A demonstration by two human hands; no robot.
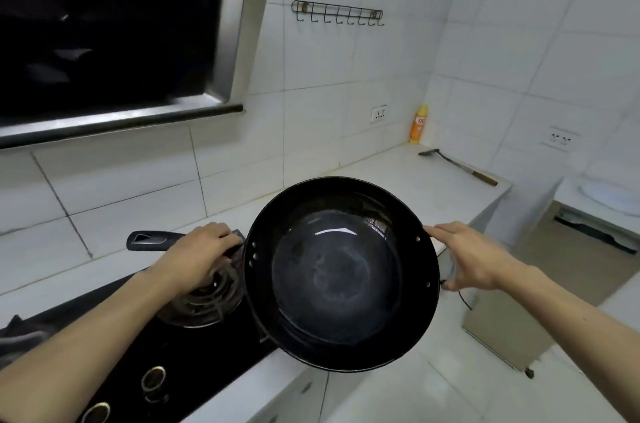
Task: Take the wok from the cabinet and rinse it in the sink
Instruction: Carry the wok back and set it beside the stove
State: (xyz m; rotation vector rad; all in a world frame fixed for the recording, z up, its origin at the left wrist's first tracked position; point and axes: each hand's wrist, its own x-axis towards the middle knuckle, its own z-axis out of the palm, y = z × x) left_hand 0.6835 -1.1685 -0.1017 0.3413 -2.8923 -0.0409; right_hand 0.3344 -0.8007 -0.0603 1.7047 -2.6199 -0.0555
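A round black wok [341,273] hangs in the air in front of me, over the counter's front edge, its empty glossy inside facing up. My left hand [204,254] grips the wok's long black handle [149,240] close to the bowl. My right hand [476,258] holds the opposite rim, where a small side handle lies hidden under the fingers. No sink or cabinet is in view.
A black gas hob [194,336] with a burner and knobs lies below the wok on the white counter [388,166]. A spatula [457,166] and an orange bottle [418,125] sit at the counter's far right. A range hood [104,42] hangs upper left. A hook rail [337,12] is on the tiled wall.
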